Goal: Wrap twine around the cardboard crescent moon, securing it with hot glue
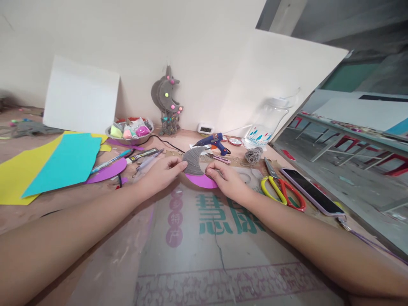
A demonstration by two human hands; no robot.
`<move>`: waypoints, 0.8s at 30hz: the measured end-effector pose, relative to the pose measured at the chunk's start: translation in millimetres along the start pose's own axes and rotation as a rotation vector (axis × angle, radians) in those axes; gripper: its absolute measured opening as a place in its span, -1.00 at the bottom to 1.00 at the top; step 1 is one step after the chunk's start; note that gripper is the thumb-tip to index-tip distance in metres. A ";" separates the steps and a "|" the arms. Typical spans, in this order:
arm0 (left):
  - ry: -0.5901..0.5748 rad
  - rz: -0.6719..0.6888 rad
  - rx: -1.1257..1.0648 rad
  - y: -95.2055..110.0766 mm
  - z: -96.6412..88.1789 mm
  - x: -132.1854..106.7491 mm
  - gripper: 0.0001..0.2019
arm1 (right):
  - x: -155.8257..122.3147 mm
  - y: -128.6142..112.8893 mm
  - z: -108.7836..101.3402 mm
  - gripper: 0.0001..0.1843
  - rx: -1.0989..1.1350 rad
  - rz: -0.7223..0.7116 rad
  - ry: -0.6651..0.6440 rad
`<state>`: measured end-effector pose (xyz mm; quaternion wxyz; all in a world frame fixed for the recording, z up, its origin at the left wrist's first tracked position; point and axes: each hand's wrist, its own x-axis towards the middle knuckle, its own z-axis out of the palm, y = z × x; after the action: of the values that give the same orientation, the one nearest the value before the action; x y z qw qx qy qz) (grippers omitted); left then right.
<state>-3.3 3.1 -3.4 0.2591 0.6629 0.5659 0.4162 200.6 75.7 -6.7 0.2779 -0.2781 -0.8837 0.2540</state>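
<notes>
A purple paper crescent [200,180], its upper part wound with grey string [193,161], lies between my two hands on the cardboard sheet [204,238]. My left hand [161,172] pinches the wound part at its left edge, fingers closed on it. My right hand [225,178] grips the crescent's lower right end, fingers curled. A ball of grey string [253,155] sits just behind my right hand.
Blue glue gun [214,142], pink utility knife [219,159], scissors with yellow and red handles [280,187], phone [310,191] and plastic jar [267,123] on the right. Teal and yellow paper [63,163], pens, purple cutout [106,172] and a bowl of clay [130,129] on the left. A finished crescent ornament [167,97] leans on the wall.
</notes>
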 end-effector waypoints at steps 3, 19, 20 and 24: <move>-0.011 0.014 0.011 -1.7 0.1 0.0 -0.68 | 0.9 -0.6 0.6 -0.79 0.005 0.006 0.009; 0.005 0.027 0.014 -3.8 0.4 0.9 -0.68 | 2.5 1.1 -0.3 -0.74 0.032 -0.029 0.123; 0.007 0.027 0.017 -3.5 0.3 0.7 -0.68 | 2.4 -0.1 -1.0 -0.73 0.038 -0.046 0.136; -0.002 0.044 0.033 -0.6 -0.1 -0.5 -0.69 | 3.0 -2.7 0.2 -0.80 0.019 -0.124 0.064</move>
<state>-3.7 2.7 -3.9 0.2397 0.6799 0.5575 0.4118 197.4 75.6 -4.1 0.3240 -0.2279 -0.8874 0.2356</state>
